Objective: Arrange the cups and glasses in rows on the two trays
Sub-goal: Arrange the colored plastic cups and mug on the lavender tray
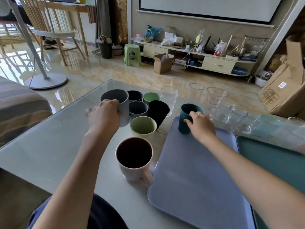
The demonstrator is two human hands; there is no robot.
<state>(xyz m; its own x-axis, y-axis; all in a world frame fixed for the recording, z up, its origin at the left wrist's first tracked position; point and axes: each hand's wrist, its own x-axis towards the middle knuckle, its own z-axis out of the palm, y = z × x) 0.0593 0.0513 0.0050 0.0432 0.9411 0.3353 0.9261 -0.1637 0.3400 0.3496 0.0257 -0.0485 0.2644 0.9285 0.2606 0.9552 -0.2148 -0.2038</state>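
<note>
My left hand [104, 115] grips a tall grey cup [118, 100] at the left of a cluster of cups on the glass table. My right hand [200, 125] holds a dark teal ribbed cup [185, 116] standing upright on the far left corner of the lavender tray [194, 176]. A green tray [272, 157] lies to the right of it. In the cluster stand a light green cup [143, 126], a black cup [158, 111], a grey-blue cup [138, 109] and others. A pink mug [134, 158] stands nearest me. Several clear glasses [216, 101] line the table's far right.
The glass table's far edge [115, 81] runs just behind the cups. A striped sofa [19, 106] is at the left. On the floor beyond stand a fan base [46, 80], a green stool [132, 54] and cardboard boxes [283, 91].
</note>
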